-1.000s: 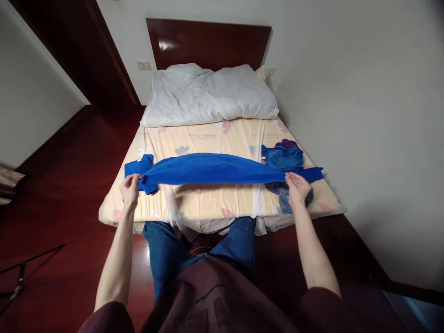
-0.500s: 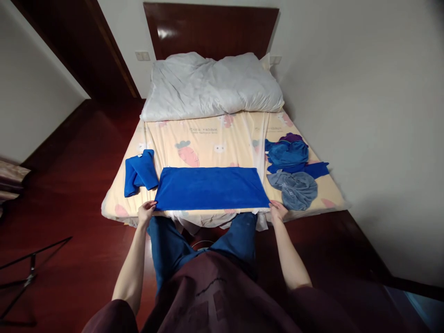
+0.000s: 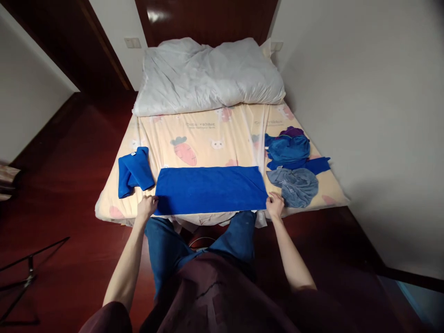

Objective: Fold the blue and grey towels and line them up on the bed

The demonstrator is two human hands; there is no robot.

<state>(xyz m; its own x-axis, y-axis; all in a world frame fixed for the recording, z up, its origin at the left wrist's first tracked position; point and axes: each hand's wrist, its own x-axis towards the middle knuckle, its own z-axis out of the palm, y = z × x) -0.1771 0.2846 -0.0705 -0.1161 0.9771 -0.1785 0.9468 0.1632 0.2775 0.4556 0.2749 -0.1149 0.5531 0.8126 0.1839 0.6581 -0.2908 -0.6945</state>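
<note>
On a carrot-print bed (image 3: 204, 155) beside pale walls (image 3: 347, 92), left fingers (image 3: 152, 198) and right fingers (image 3: 271, 199) pinch a blue cloth (image 3: 211, 190).

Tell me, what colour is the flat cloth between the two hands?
The cloth is plain bright blue; it shows best in the head view.

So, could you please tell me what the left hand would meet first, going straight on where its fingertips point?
Likely the spread blue cloth; the left hand seems to touch its left edge.
</note>
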